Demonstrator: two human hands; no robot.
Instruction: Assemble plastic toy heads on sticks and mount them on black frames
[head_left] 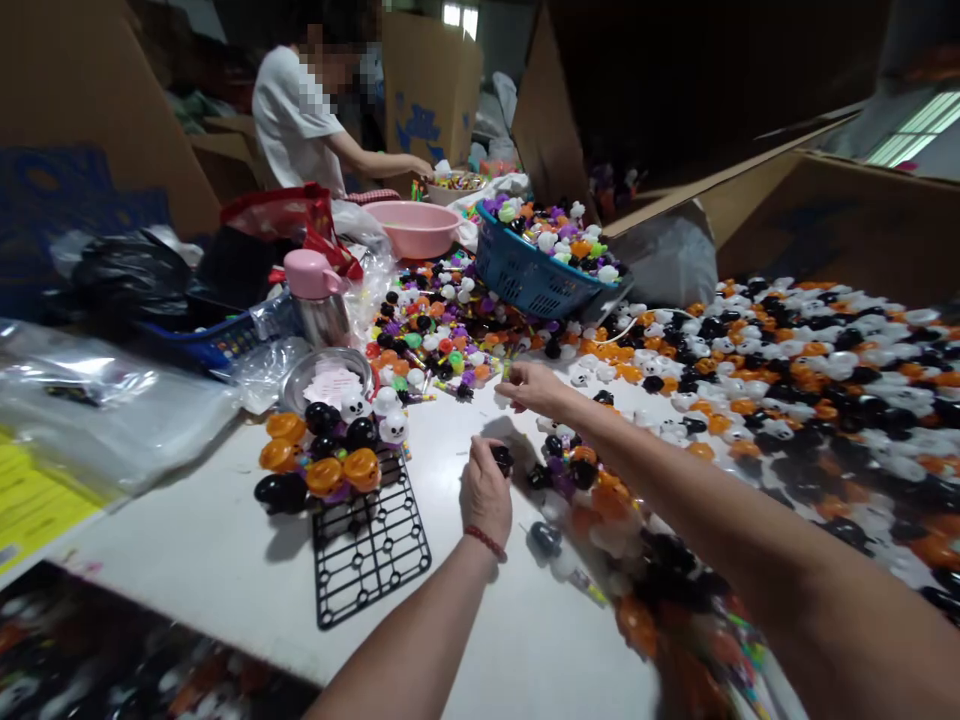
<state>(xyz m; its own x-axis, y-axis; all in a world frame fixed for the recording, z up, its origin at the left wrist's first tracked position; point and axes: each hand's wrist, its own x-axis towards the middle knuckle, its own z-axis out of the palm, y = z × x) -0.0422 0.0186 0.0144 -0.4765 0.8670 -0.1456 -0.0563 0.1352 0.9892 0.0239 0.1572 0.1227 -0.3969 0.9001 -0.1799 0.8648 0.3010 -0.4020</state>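
Observation:
My left hand (489, 490), with a red bead bracelet on its wrist, is closed around a small black plastic head (501, 459) just above the white table (465, 610). My right hand (538, 390) is reaching across to the near edge of a pile of small mixed toy pieces (442, 345). Its fingers are drawn together, and whatever is between them is too small to make out. Left of my hands, a black grid tray (373, 545) carries orange pumpkin, black and white skull heads (324, 475) at its far end.
A blue basket (536, 275) heaped with toy pieces stands behind the pile. Orange, black and white heads (795, 370) cover the right side. A pink-lidded flask (319, 300), metal bowl (328, 375) and pink basin (415, 228) stand left. Another person (300, 110) works at the back.

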